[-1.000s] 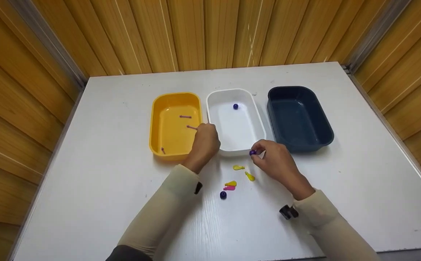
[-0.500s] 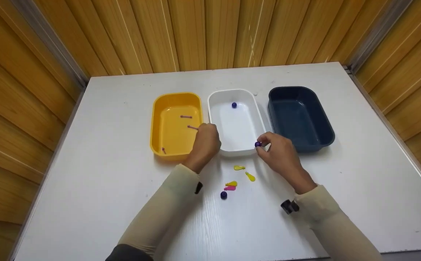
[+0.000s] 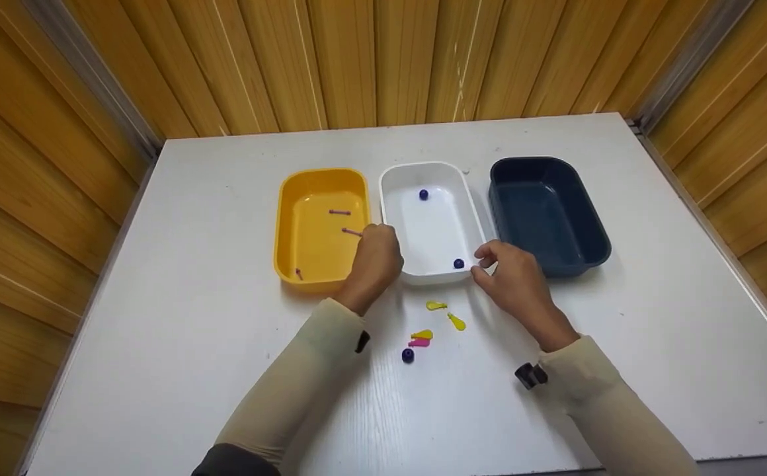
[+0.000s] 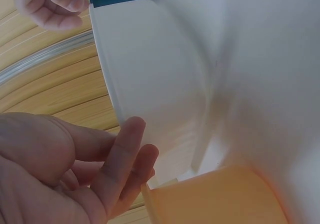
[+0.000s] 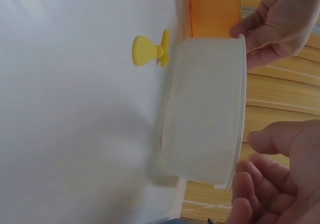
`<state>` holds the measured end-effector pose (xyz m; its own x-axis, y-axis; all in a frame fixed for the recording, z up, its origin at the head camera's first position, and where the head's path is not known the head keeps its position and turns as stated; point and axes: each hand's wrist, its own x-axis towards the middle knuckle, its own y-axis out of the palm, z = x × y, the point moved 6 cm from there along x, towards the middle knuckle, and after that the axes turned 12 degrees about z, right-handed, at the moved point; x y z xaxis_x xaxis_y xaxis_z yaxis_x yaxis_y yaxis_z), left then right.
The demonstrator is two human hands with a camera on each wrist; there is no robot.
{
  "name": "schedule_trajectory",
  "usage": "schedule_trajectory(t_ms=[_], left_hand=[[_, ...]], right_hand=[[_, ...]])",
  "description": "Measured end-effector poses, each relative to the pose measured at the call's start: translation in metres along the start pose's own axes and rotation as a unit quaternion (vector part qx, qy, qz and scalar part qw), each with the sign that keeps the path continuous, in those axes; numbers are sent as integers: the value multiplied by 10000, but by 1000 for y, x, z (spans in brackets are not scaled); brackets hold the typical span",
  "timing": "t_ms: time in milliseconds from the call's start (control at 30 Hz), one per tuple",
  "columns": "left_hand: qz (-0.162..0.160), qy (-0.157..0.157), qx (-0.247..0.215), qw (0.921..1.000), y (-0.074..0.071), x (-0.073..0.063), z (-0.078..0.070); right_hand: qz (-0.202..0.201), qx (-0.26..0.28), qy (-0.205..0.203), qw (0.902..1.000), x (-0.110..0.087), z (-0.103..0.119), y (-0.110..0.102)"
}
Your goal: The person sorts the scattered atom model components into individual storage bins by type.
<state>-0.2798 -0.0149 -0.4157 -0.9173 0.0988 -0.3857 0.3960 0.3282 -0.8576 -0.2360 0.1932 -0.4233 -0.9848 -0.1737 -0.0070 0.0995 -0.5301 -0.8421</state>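
My right hand (image 3: 514, 274) is at the near right corner of the white bin (image 3: 433, 272), thumb and fingers parted and holding nothing. Just inside that corner lies a dark purple bead (image 3: 459, 264). Another purple bead (image 3: 424, 194) sits toward the bin's far end. My left hand (image 3: 377, 261) stays by the rims where the white and yellow bins meet. In the left wrist view, its fingers (image 4: 117, 166) are loosely bent with nothing visible in them; whether they touch a rim is unclear. A third bead (image 3: 408, 356) lies on the table.
The yellow bin (image 3: 283, 228) contains several thin pink sticks (image 3: 339, 212). At the right stands a dark blue bin (image 3: 595, 228). In front of the white bin lie yellow drop-shaped pieces (image 3: 456, 322) and a pink piece (image 3: 419, 343). Wood-look panels (image 3: 357, 66) border the table.
My right hand has moved slightly up and right to the white bin's rim and let go of the purple bead, which now lies inside. The left hand has barely moved.
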Motion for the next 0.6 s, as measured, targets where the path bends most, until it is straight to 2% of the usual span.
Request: schedule_trajectory(t_ms=[233,467,600], left_hand=[[73,-22,-249,9997,1,0,2],[-255,187,-165,9994,0,-3,0],[-217,177,-206,9994,0,-4,1]], right_hand=[[20,-28,-159,9999,-7,-2,5],[92,28,-285,9995,-12,-1,15],[225,67,-305,9993,-15,1,21]])
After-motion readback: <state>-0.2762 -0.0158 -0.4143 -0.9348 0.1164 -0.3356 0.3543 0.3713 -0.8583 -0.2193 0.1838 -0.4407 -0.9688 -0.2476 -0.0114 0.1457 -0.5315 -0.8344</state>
